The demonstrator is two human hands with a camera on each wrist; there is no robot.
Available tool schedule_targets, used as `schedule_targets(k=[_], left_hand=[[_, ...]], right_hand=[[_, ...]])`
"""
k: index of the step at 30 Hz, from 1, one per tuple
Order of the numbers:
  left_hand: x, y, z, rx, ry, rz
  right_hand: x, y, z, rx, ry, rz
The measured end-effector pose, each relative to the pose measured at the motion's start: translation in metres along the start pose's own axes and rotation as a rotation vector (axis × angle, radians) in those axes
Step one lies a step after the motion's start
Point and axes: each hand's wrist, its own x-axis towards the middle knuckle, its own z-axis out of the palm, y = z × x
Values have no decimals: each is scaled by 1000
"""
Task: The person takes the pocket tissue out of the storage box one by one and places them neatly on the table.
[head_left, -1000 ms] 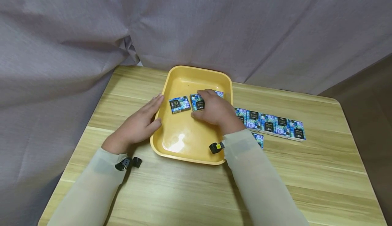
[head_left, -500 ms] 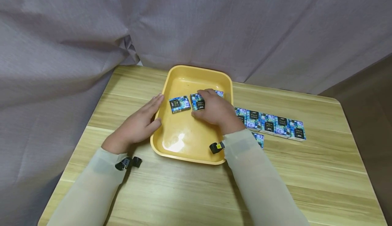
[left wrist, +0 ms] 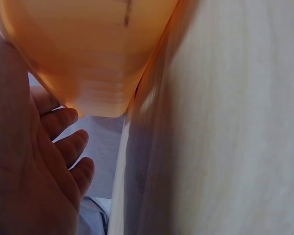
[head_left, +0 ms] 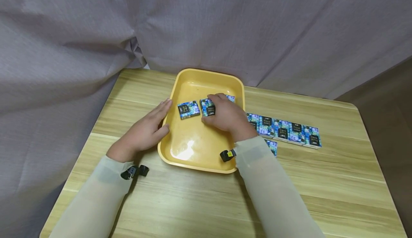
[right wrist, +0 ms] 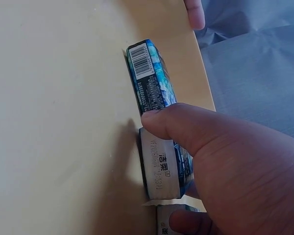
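Note:
In the head view, my left hand [head_left: 143,132] rests on the left rim of a yellow plastic tray [head_left: 196,141], with fingers stretched along its side. The left wrist view shows those fingers [left wrist: 73,147] loosely bent beside the tray's outer wall. My right hand [head_left: 226,116] reaches into the tray and holds a small blue floral tissue pack [head_left: 208,107] between thumb and fingers. Another tissue pack [head_left: 189,110] lies just left of it, and a third pack [head_left: 230,98] shows partly behind the hand. Its thumb [right wrist: 159,120] lies at the held pack's end in the right wrist view.
Right of the tray, a row of several matching tissue packs [head_left: 281,130] lies on the wooden table [head_left: 338,173]. One more pack [head_left: 271,147] sits below that row, partly covered by the right sleeve. A grey curtain [head_left: 206,27] hangs behind the table.

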Motion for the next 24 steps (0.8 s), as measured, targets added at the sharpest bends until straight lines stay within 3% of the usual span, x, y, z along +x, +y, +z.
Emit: schedule_targets(k=[24], left_hand=[[1,1,-1,-7,1,3]], right_hand=[[-4,-2,-7,65,66,-83]])
